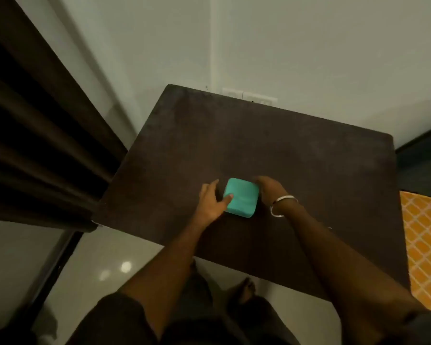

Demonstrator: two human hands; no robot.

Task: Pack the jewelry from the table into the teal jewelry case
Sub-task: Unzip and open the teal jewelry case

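Head view: teal jewelry case (pixel 240 197), lid closed, sits on the dark table (pixel 309 183) between my hands. Left hand (pixel 212 201) at its 9 o'clock, thumb pressing the lid; right hand (pixel 269 190) at 3 o'clock, fingers curled around the far edge. I see no loose jewelry.

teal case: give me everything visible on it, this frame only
The teal jewelry case is a small square box with rounded corners and a smooth matte surface, plain teal with no visible markings. It appears closed and lies flat on the dark table, near the middle of the front half. The left hand rests at its left edge with the thumb on the lid; the right hand curls round its right side. Any clasp or hinge cannot be seen.
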